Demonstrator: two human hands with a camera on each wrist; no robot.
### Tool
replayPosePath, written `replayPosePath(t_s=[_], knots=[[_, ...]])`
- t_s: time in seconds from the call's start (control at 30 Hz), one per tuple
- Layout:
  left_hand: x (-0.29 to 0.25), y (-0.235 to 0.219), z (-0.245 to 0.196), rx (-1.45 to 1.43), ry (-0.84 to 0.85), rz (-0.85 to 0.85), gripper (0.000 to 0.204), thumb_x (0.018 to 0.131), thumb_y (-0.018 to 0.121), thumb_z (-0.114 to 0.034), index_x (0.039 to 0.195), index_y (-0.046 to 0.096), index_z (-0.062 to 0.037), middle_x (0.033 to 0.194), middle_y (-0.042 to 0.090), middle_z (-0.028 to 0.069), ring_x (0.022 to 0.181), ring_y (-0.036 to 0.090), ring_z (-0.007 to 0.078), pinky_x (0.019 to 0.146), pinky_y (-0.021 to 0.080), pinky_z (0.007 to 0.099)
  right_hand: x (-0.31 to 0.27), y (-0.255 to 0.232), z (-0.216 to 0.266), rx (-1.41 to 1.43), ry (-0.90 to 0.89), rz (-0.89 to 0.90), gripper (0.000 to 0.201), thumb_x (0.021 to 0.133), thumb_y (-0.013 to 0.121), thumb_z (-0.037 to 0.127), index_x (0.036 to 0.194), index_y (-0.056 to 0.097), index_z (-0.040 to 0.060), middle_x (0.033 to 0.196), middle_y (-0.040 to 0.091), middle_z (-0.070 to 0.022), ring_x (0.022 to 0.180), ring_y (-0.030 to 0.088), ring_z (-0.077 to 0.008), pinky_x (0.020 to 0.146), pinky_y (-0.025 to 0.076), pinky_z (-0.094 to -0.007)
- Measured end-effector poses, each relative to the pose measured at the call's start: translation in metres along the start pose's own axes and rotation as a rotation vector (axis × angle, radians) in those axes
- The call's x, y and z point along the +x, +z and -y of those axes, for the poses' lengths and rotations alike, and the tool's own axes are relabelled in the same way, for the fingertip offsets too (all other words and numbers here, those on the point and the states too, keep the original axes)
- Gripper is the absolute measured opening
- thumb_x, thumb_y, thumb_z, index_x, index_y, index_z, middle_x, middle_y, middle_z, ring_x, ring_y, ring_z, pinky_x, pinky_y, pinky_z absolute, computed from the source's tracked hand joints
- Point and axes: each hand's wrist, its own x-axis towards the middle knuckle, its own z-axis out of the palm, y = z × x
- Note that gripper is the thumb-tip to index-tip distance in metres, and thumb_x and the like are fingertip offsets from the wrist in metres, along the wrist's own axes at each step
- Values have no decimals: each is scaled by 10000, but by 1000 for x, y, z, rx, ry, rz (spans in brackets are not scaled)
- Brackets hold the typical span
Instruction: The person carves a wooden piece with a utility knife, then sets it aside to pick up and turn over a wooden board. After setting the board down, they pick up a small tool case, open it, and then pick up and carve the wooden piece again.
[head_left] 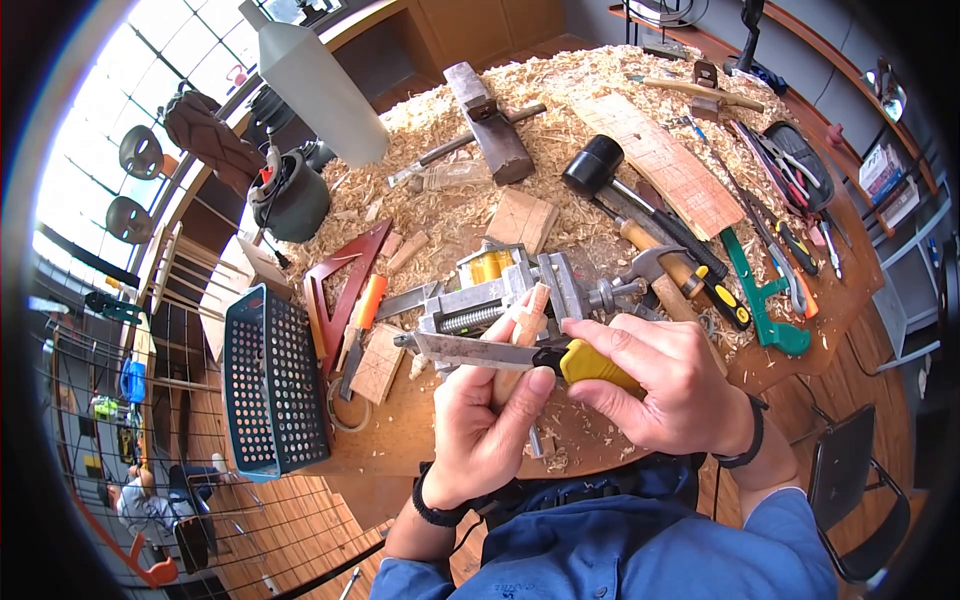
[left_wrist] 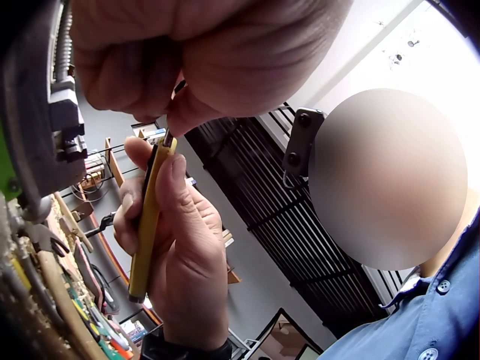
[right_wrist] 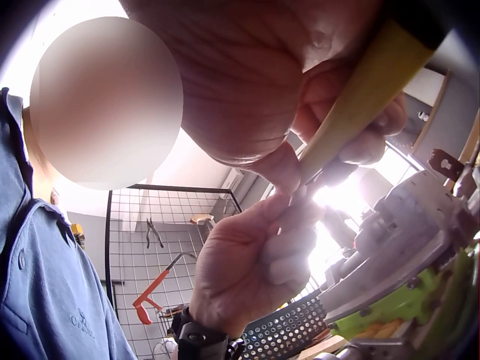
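Note:
My right hand (head_left: pixel 665 385) grips the yellow handle of a utility knife (head_left: pixel 602 368) over the table's front edge. Its long blade (head_left: pixel 475 351) points left and crosses a small carved wooden piece (head_left: pixel 529 318). That piece is held upright in my left hand (head_left: pixel 482 432), whose thumb lies right by the base of the blade. From the left wrist view, the right fingers wrap the knife handle (left_wrist: pixel 146 225), with the thumb along it. The right wrist view shows the handle (right_wrist: pixel 360 101) meeting the left fingertips; the wood is mostly hidden there.
Just beyond the hands stands a metal vise (head_left: pixel 490 300). A perforated basket (head_left: pixel 275 385) is at the left, near an orange-handled knife (head_left: pixel 368 305). A black mallet (head_left: pixel 594 163), a hammer (head_left: pixel 655 268) and a green-handled saw (head_left: pixel 765 310) lie to the right. Shavings (head_left: pixel 420 125) cover much of the table.

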Motion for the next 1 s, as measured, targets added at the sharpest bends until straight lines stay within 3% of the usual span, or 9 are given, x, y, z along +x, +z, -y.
replayPosePath(t_s=[0.63,1.0], knots=[[2,3,-3,-13,6,-7,523,1014,648,-24,1475,447,119,1381,623,124,1177,580,108,1003,461,250,-1,0,2,22,8,3,498,896,786,261,1282,656,-26,862,675,-159,690,688,-335,614,550,-406],[3,3,-2,87,78,-50,441,989,701,-48,1384,573,102,1284,686,114,1093,600,96,942,499,255,-1,0,2,16,-5,-16,506,890,788,255,1279,653,-39,880,675,-166,698,686,-330,628,551,-404]])
